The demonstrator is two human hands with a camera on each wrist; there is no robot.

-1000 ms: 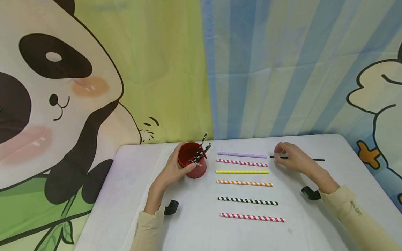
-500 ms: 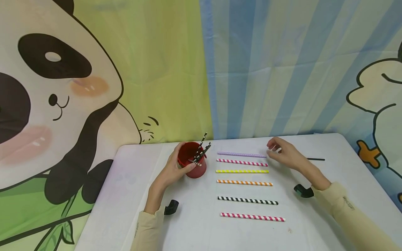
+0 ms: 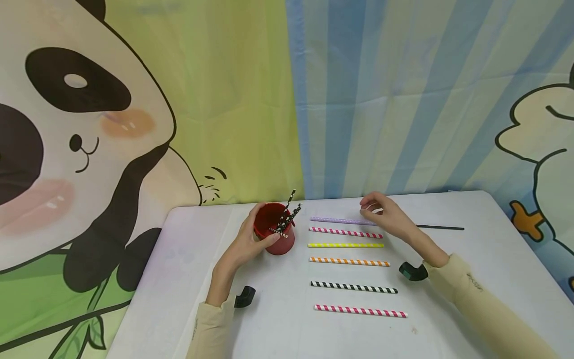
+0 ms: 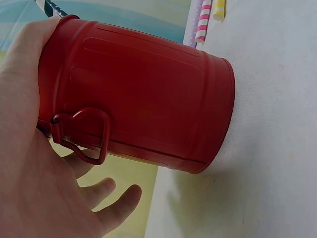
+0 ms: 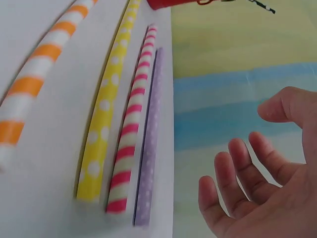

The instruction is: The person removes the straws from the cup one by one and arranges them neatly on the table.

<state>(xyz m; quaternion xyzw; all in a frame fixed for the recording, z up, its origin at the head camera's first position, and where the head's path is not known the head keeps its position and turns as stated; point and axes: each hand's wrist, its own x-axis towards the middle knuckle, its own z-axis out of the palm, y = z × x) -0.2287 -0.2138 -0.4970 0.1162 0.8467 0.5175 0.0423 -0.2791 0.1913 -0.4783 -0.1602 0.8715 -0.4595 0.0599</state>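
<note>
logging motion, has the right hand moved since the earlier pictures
Yes, leftward in the head view: the right hand has shifted from right of the slim purple straw with white dots, itself unmoved, to overlapping its right end.

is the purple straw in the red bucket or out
Out: the purple straw lies on the white table, apart from the red bucket.

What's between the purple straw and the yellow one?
A pink-striped straw lies between the purple straw and yellow straw; head and right wrist views show it.
</note>
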